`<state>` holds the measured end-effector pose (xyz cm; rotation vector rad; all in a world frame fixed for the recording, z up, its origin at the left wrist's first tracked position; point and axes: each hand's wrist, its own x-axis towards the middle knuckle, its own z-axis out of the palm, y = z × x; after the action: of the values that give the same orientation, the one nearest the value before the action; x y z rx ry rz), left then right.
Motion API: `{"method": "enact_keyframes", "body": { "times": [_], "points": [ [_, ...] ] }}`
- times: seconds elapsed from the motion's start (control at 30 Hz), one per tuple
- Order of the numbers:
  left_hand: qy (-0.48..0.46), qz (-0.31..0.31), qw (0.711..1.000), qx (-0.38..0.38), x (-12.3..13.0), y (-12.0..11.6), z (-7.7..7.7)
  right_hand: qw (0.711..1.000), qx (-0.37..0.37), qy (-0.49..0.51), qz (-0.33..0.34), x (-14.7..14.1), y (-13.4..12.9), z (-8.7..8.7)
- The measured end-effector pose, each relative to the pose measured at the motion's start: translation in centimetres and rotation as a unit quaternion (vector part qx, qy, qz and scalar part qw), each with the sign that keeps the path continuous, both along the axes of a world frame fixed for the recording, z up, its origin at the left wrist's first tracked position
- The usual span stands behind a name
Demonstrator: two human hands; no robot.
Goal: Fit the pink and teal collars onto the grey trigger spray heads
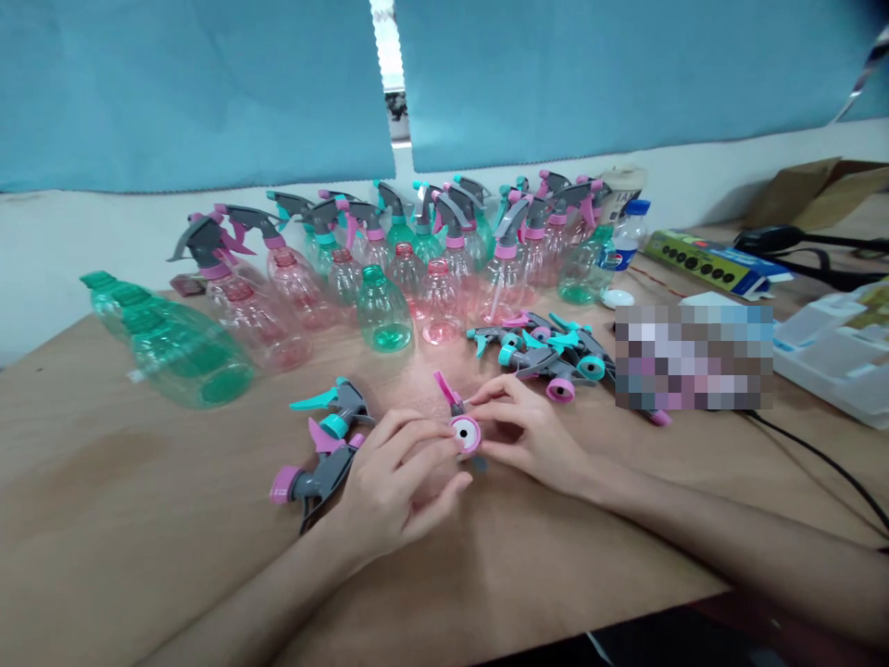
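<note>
Between my two hands is a spray trigger head (467, 434) with a pink collar, its white-lined opening turned toward me. My right hand (532, 431) is closed on its right side, thumb and fingers gripping it. My left hand (406, 472) touches the collar's left edge with its fingertips, the thumb held apart below. Left of that hand lie a teal-collared trigger head (340, 408) and a pink-collared trigger head (316, 477). A pile of pink and teal trigger heads (548, 357) rests beyond my right hand.
Rows of pink and green bottles stand at the back, many with sprayers fitted. Several green bottles (191, 361) are at the left. A capped Pepsi bottle (629, 236), a yellow-blue box (715, 264), a clear plastic tray (840, 352) and a black cable (820, 459) are on the right.
</note>
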<state>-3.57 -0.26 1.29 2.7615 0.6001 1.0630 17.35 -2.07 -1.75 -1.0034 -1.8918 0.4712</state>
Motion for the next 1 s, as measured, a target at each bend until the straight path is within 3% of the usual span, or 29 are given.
{"method": "enact_keyframes", "body": {
  "times": [0.27,0.5,0.7,1.0],
  "points": [
    [0.058,-0.005,0.998,0.023,0.2,0.2,0.6,1.0,0.008,-0.008,0.004,0.1,0.0,0.0],
    [0.047,-0.014,0.997,0.062,0.4,0.2,1.1,0.999,0.031,-0.018,0.015,0.1,0.0,-0.2],
    [0.066,-0.031,0.995,0.067,0.1,0.4,0.8,1.0,0.016,-0.006,0.012,0.2,0.0,-0.1],
    [0.07,0.0,0.995,0.068,0.6,0.0,0.0,1.0,0.013,-0.015,0.019,0.3,-0.1,0.0]
  ]
}}
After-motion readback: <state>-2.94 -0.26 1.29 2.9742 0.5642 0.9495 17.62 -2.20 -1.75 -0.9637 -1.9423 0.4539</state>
